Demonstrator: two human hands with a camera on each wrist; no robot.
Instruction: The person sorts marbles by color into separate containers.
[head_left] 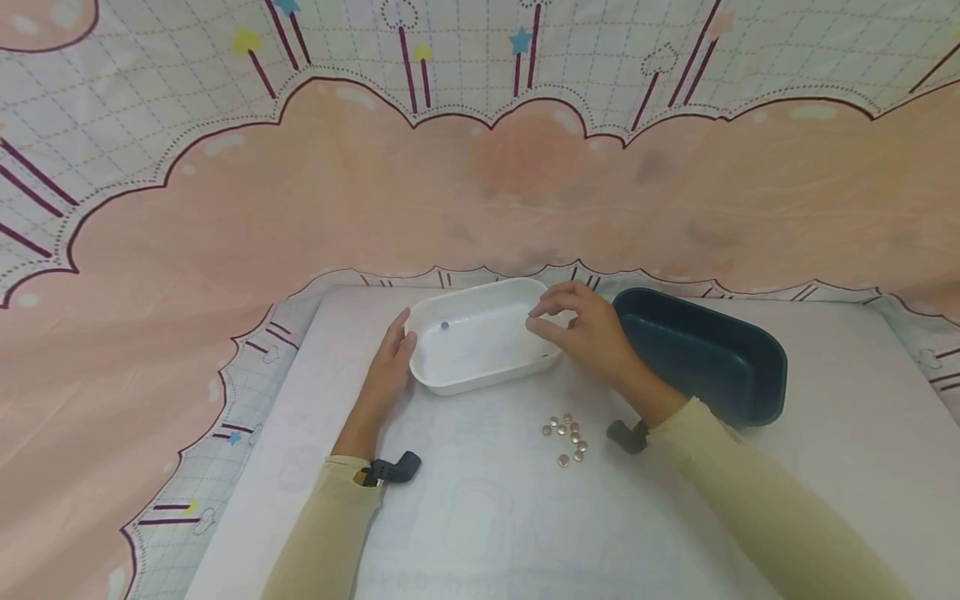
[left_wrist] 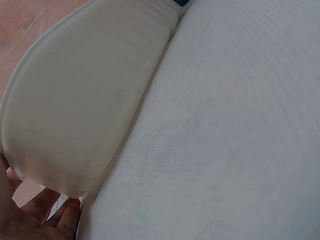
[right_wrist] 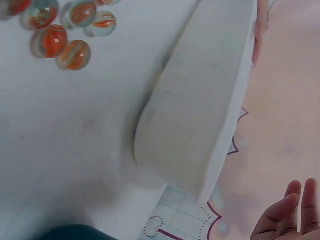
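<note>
A white oblong tray [head_left: 480, 354] sits on the white table with a small blue ball [head_left: 445, 326] inside it. My left hand [head_left: 392, 354] holds the tray's left end, its thumb near the rim and other fingers around the outside, as the left wrist view shows at the tray's end [left_wrist: 85, 95]. Above the tray's right end is my right hand [head_left: 581, 325], thumb and fingers bent towards each other, with nothing visible between the tips. In the right wrist view that hand [right_wrist: 287, 215] appears apart from the tray's outer wall [right_wrist: 195, 100].
Several glass marbles [right_wrist: 75, 55] with orange swirls lie on the table in front of the tray. A dark blue oblong tub [head_left: 705, 358] stands right of it, behind my right forearm. A patterned cloth [head_left: 420, 192] hangs behind the table.
</note>
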